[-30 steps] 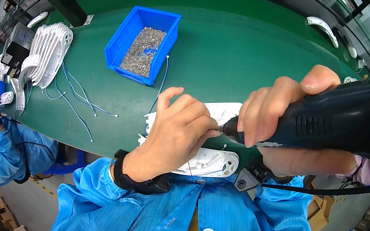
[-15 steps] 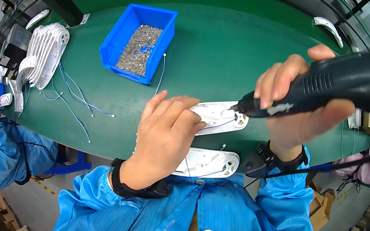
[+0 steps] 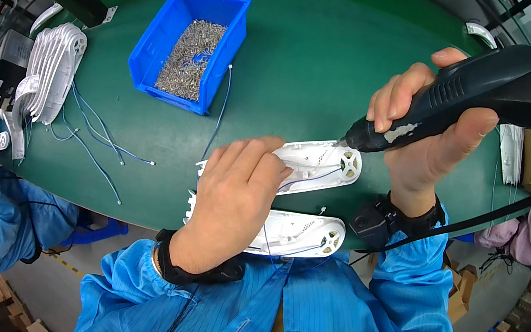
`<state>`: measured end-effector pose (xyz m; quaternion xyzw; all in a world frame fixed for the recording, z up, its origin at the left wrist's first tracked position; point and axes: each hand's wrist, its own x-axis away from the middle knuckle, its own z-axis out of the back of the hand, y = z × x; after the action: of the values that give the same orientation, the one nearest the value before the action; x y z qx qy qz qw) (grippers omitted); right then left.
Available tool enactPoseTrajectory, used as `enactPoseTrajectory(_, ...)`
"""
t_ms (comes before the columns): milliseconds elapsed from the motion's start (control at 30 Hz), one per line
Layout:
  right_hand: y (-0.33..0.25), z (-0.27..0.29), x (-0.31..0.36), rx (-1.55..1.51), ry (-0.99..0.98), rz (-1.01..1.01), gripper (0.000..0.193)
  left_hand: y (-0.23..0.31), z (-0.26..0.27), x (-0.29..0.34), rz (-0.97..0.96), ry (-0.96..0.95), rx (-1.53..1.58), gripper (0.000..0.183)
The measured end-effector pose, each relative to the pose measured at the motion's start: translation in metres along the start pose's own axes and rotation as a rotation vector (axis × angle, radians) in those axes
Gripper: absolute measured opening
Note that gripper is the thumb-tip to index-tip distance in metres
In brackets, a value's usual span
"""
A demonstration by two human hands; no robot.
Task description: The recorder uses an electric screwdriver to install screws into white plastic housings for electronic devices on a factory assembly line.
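The left hand (image 3: pixel 233 196) presses flat on a white plastic housing (image 3: pixel 318 164) whose long axis runs 8 to 2 o'clock; the right hand (image 3: pixel 424 128), clenched around the electric screwdriver (image 3: pixel 471 94), hovers just above its 2 o'clock end.

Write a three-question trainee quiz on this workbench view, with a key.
1. True or false: the left hand rests on the upper white plastic housing.
2. What does the right hand hold? A) a dark electric screwdriver B) a hammer C) a blue bin
3. Fill in: the blue bin on the green table is filled with small metal ____.

Key:
1. True; a second white housing lies nearer the person.
2. A; the electric screwdriver has its tip just above the upper housing.
3. Screws; loose grey screws fill the bin.
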<state>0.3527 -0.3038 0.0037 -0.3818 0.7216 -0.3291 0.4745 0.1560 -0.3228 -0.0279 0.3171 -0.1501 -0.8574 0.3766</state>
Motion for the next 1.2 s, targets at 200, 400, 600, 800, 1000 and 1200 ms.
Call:
enactPoseTrajectory(200, 0.003, 0.001, -0.003, 0.030, -0.049, -0.001, 0.071, 0.003, 0.002, -0.002, -0.002, -0.032, 0.008, 0.013)
enactPoseTrajectory(400, 0.004, -0.003, -0.001, 0.097, -0.074, -0.010, 0.075, 0.000, 0.001, -0.001, -0.007, -0.017, 0.028, 0.013)
enactPoseTrajectory(600, -0.011, -0.016, -0.004, -0.086, -0.102, 0.079, 0.082, -0.002, 0.000, -0.001, 0.005, -0.022, 0.034, 0.014)
enactPoseTrajectory(800, -0.033, -0.023, 0.001, -0.347, -0.429, 0.073, 0.079, -0.001, 0.008, -0.013, -0.129, 0.039, 0.028, 0.017)
enactPoseTrajectory(1000, -0.027, -0.026, 0.008, -0.403, -0.446, 0.069, 0.076, -0.001, 0.011, -0.013, -0.164, 0.006, 0.063, 0.021)
enactPoseTrajectory(1200, -0.028, -0.025, 0.008, -0.381, -0.471, 0.104, 0.075, 0.002, 0.012, -0.013, -0.167, -0.065, 0.037, 0.029)
